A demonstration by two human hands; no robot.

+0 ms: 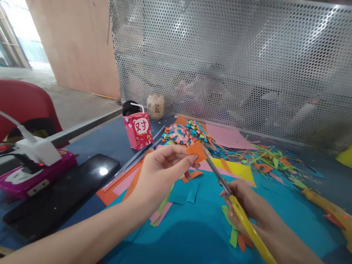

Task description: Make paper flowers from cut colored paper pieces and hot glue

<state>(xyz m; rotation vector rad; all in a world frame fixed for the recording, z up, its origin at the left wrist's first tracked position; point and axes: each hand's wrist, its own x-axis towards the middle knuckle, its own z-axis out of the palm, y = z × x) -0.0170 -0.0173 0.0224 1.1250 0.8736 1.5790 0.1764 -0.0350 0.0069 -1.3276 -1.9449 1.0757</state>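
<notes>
My left hand [165, 166] pinches a small orange paper piece [197, 152] between thumb and fingers. Yellow-handled scissors [247, 227] are in my right hand [247, 207], with the blades pointing up and left to the orange paper's right edge. Beneath both hands lies a large blue sheet [190, 247]. Green and pink strips [161, 213] rest on it below my left hand, and green and orange scraps [233, 232] are near my right hand.
A pink drink box [138, 130], black phone [60, 196] and purple power strip [35, 176] stand or lie left. Behind are paper clippings [182, 134] and a perforated metal screen [241, 62]. A yellow glue gun [340, 220] lies right.
</notes>
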